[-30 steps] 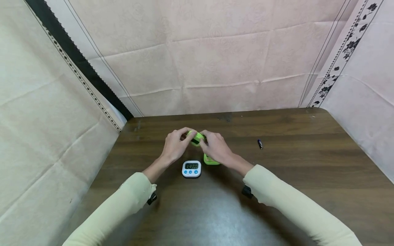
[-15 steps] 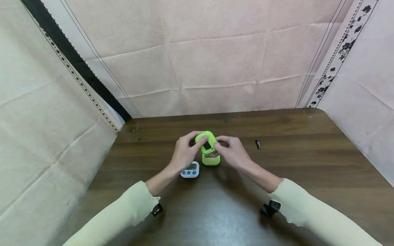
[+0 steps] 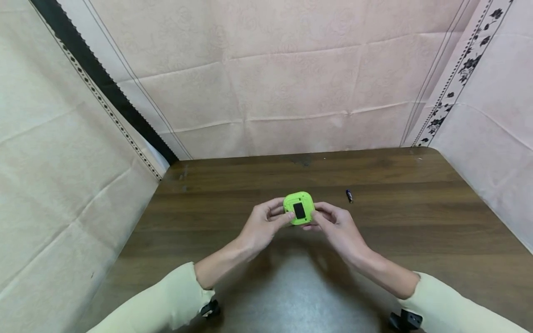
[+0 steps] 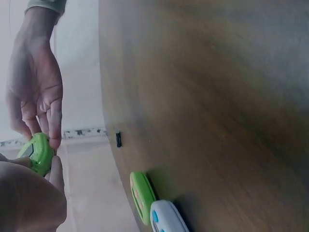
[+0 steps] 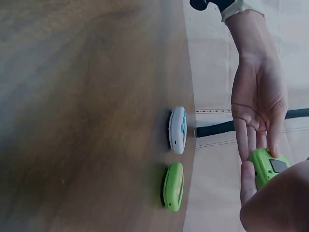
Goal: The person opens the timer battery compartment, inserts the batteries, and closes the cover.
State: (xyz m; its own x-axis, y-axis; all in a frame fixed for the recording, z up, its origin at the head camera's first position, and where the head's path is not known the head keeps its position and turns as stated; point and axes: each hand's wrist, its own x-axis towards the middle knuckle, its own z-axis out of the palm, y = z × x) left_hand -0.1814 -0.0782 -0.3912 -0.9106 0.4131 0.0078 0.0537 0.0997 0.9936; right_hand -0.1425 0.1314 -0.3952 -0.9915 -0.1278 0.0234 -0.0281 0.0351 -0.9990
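Observation:
A bright green digital timer (image 3: 299, 208) is held up above the table, its back with a black rectangle turned toward the head camera. My left hand (image 3: 264, 224) pinches its left side between thumb and fingers. On the opposite side, my right hand (image 3: 338, 230) grips the lower right edge. Below, a second green timer (image 5: 174, 187) and a white timer (image 5: 177, 130) with blue buttons lie on the table. Both lower timers are hidden behind the hands in the head view.
A small dark battery (image 3: 349, 196) lies on the brown wooden table (image 3: 391, 222), right of the hands. Pale cloth (image 3: 291, 92) hangs behind the table's far edge and along both sides.
Both hands have carried the green timer to the right and nearer the body, turning its back face toward the head camera. The timers on the table have become covered in the head view.

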